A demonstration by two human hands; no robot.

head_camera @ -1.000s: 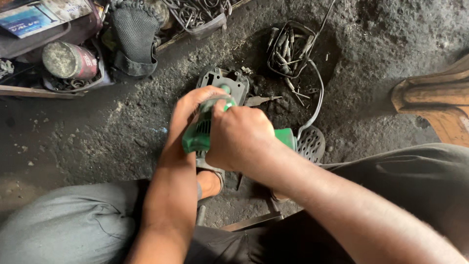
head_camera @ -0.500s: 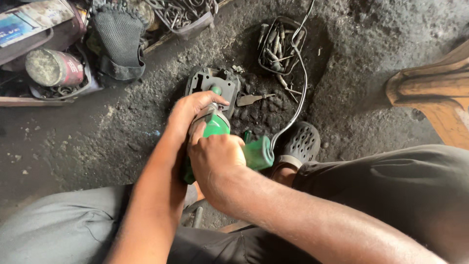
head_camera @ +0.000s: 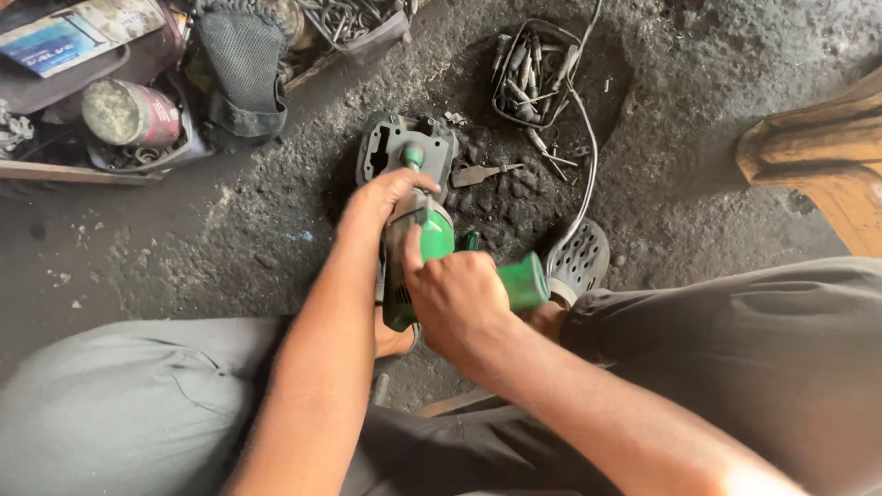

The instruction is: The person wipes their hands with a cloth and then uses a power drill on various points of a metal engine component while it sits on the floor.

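Here, looking down from my head camera, I have both hands on a green power tool (head_camera: 432, 241) held low over the dirty floor (head_camera: 184, 248), between my knees. My left hand (head_camera: 381, 197) wraps over the tool's front end, fingers curled and pressed around the grey nose. My right hand (head_camera: 459, 298) is closed tight around the rear of the body, thumb lying along the green shell. The tool's long axis runs roughly from 11 o'clock down to 5 o'clock, its green handle stub (head_camera: 525, 280) sticking out past my right fist toward 3 o'clock. The left hand is nearer the working end, which points at 12 o'clock toward a grey metal plate (head_camera: 390, 147) lying flat on the floor, just beyond my left fingertips; whether the tool touches it I cannot tell. The shell looks like smooth hard plastic, with vent slits near the bottom. Beside the plate at 2 o'clock lies a small flat chisel bit (head_camera: 482, 173), and farther at 1 o'clock a wire basket (head_camera: 537, 69) of dark rusty bits. A perforated sandal (head_camera: 579, 257) sits at 3 o'clock, a round tin (head_camera: 129, 112) at 10 o'clock.
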